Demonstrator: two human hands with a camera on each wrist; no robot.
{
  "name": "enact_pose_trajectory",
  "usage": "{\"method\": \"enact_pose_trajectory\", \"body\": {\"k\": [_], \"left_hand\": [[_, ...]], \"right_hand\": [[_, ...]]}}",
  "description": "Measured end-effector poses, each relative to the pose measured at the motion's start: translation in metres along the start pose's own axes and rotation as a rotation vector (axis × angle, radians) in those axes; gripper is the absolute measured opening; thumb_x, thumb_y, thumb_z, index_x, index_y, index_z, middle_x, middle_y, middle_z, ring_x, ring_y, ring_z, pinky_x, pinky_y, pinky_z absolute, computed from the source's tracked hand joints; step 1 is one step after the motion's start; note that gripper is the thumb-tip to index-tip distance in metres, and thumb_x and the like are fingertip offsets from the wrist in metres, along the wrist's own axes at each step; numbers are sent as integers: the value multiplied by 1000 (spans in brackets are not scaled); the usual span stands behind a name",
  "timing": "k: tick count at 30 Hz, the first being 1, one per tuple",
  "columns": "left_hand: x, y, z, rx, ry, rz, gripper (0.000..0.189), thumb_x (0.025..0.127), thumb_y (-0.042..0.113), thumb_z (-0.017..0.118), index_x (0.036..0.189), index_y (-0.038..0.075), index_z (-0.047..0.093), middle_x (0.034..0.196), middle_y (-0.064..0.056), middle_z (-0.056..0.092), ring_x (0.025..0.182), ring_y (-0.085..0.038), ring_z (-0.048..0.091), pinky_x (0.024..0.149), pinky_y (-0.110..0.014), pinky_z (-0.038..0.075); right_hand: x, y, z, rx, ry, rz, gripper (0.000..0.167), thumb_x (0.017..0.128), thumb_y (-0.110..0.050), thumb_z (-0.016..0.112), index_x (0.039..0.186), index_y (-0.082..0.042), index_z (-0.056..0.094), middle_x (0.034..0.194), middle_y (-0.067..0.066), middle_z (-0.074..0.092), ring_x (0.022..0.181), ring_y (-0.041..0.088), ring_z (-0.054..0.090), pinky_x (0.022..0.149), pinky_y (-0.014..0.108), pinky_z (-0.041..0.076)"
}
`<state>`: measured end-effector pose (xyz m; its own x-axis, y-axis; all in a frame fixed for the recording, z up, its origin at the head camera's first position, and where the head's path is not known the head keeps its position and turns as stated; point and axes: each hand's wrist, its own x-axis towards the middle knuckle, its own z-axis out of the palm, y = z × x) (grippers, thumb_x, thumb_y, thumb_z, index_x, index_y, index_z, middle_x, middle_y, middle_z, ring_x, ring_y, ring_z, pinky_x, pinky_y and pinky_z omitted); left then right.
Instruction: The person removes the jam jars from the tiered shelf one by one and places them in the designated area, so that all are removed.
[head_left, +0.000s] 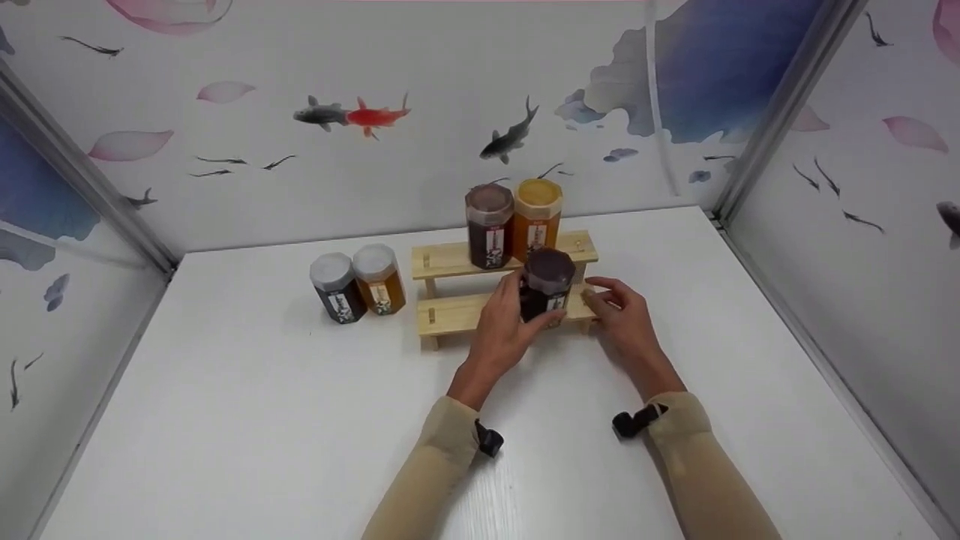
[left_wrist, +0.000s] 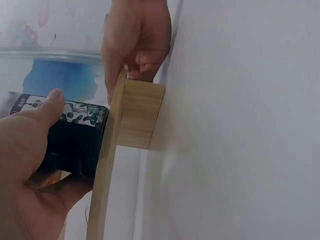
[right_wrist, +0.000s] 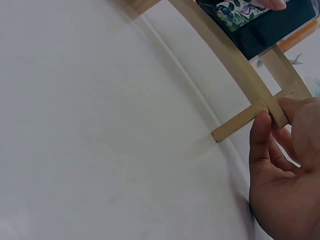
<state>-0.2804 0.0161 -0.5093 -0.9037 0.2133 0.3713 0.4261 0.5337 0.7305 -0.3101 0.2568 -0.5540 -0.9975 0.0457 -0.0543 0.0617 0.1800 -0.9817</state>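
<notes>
Dark faceted jar with a dull purple lid and printed label (head_left: 550,276) is located at the lower tier of a pale wooden two-tier rack (head_left: 456,313), between the thumb and fingers of the left hand (head_left: 499,322). Fingers are clamped around its body, thumb on the label side. Base appears seated on the board; full contact could not be verified.

Right hand (head_left: 624,313): thumb and fingertips pinch the end of that same board, right of the jar.

Beyond the left fingers, on the upper tier, a reddish-brown faceted jar (head_left: 489,232) and an orange faceted jar with a yellow lid (head_left: 538,226) stand side by side, untouched. Well left of the left fingers, on the white tabletop (head_left: 300,435), stand a black faceted jar with a whitish lid (head_left: 339,291) and an amber faceted jar with a whitish lid (head_left: 380,282).

Progress, as judged: upper pair done; held jar placed or nearly so, not released; tabletop pair outstanding.
</notes>
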Motion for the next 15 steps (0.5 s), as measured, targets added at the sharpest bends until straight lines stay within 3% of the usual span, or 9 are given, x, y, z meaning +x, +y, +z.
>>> {"method": "enact_pose_trajectory", "body": {"k": [7, 15], "left_hand": [[-8, -11, -30, 0, 57, 68, 90, 93, 47, 86, 162, 10, 43, 154, -10, 60, 137, -24, 66, 113, -43, 57], [-11, -23, -71, 1, 310, 206, 80, 87, 50, 91, 148, 9, 58, 136, -5, 69, 123, -18, 72, 100, -30, 63]], "right_hand": [[0, -1, -1, -1, 13, 30, 50, 104, -46, 73, 146, -20, 65, 120, 8, 66, 96, 13, 68, 77, 23, 59], [0, -2, 2, 0, 9, 54, 48, 104, -47, 72, 145, -23, 64, 125, 9, 65, 103, 16, 67, 81, 23, 59]]}}
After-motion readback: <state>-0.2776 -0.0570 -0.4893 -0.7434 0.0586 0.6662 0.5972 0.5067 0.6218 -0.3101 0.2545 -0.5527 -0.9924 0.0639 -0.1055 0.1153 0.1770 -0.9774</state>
